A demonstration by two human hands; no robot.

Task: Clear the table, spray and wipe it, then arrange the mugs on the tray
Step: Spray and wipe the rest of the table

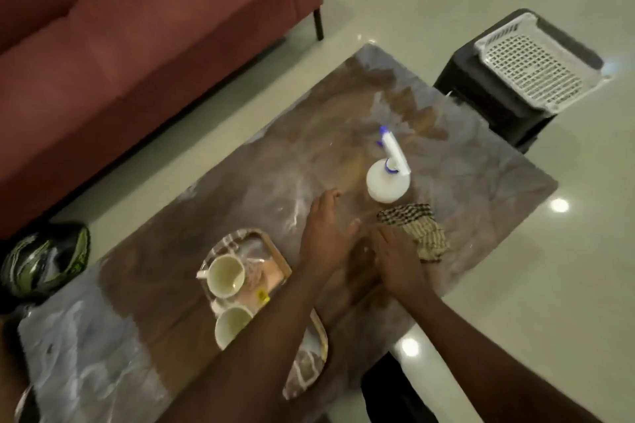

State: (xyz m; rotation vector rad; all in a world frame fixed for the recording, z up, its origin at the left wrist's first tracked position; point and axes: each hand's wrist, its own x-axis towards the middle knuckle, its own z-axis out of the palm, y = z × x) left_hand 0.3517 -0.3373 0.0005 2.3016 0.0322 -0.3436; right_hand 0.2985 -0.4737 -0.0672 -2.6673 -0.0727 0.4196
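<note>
A glossy marbled brown table [178, 285] fills the middle of the view. An oval tray [271, 247] lies near its front edge with two white mugs on it, one [226, 275] behind the other [231, 326]. My left forearm crosses over the tray's right part. My left hand [324, 233] hovers flat with fingers apart, holding nothing. My right hand [398, 261] rests flat beside a checked cloth [421, 230], its fingertips at the cloth's edge. A white spray bottle [387, 178] with a blue-tipped nozzle stands just beyond the cloth.
A dark red sofa [137, 45] runs along the table's far left side. A black stool [494, 103] carrying a white perforated basket [536, 62] stands beyond the table's far right corner. A green-and-black helmet-like object [44, 261] sits on the floor at left.
</note>
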